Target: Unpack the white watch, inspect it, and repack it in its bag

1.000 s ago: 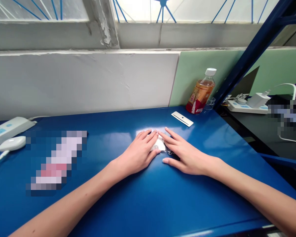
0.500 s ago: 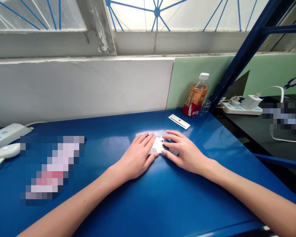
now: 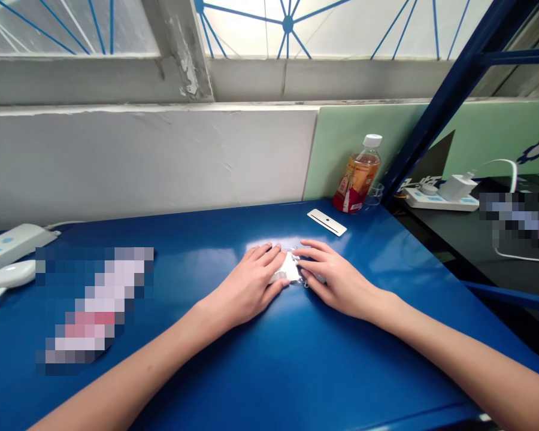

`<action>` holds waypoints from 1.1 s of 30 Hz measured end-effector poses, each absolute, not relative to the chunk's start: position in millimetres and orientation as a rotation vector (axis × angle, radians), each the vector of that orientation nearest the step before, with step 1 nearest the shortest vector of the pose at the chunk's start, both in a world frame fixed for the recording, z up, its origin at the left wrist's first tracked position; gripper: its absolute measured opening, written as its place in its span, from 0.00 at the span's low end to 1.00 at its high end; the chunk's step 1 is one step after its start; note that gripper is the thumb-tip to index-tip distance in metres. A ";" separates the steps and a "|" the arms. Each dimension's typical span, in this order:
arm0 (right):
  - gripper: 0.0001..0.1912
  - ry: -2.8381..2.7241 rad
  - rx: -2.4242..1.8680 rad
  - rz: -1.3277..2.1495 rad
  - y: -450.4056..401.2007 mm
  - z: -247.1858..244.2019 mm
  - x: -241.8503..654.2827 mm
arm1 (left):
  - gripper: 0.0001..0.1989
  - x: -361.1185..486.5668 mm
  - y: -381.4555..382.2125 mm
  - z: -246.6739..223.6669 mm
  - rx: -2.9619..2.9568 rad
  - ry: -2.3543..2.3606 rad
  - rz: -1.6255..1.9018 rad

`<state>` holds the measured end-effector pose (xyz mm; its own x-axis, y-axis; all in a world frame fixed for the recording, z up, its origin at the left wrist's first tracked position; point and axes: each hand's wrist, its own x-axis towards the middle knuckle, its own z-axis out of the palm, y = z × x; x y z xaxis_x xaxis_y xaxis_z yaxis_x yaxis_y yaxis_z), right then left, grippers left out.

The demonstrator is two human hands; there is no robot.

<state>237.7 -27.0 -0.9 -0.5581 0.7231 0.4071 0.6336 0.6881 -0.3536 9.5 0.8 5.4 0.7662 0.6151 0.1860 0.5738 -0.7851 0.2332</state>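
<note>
A small white piece with crinkled clear plastic (image 3: 291, 269) lies on the blue tabletop (image 3: 269, 365) between my hands. My left hand (image 3: 256, 281) rests flat over its left side, fingers extended and thumb at the lower edge. At the right side is my right hand (image 3: 335, 275), its fingers apart and curved, the tips touching the plastic edge. Both hands cover much of the piece, so its kind and full shape cannot be made out.
Behind my right hand lies a flat white strip with a dark slot (image 3: 327, 222). A drink bottle (image 3: 357, 179) stands at the wall beside a clear round item (image 3: 375, 193). On the left are a power strip (image 3: 15, 242), a white rounded device (image 3: 11, 275) and a blurred-out object (image 3: 99, 305).
My right fingertips have shifted slightly over the piece's right edge, and the clear plastic there now looks more crumpled. My left hand stays nearly still.
</note>
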 end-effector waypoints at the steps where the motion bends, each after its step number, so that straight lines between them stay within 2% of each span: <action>1: 0.13 -2.398 -1.039 0.204 -27.9 -0.2 237.3 | 0.24 9.4 0.6 5.2 2.798 0.949 0.384; 9: 0.14 -2.503 -1.025 0.141 -32.8 0.8 233.9 | 0.24 9.1 -0.4 3.4 2.788 0.958 0.398; 15: 0.12 -2.488 -1.021 0.314 -30.8 3.3 237.5 | 0.24 10.5 0.8 1.6 2.760 0.947 0.391; 28: 0.12 -2.439 -0.760 0.428 -19.7 -0.6 243.2 | 0.25 12.0 0.4 2.2 2.731 0.909 0.413; 33: 0.15 -2.388 -0.798 0.590 -20.6 1.3 239.8 | 0.25 11.5 1.1 -0.3 2.732 0.929 0.445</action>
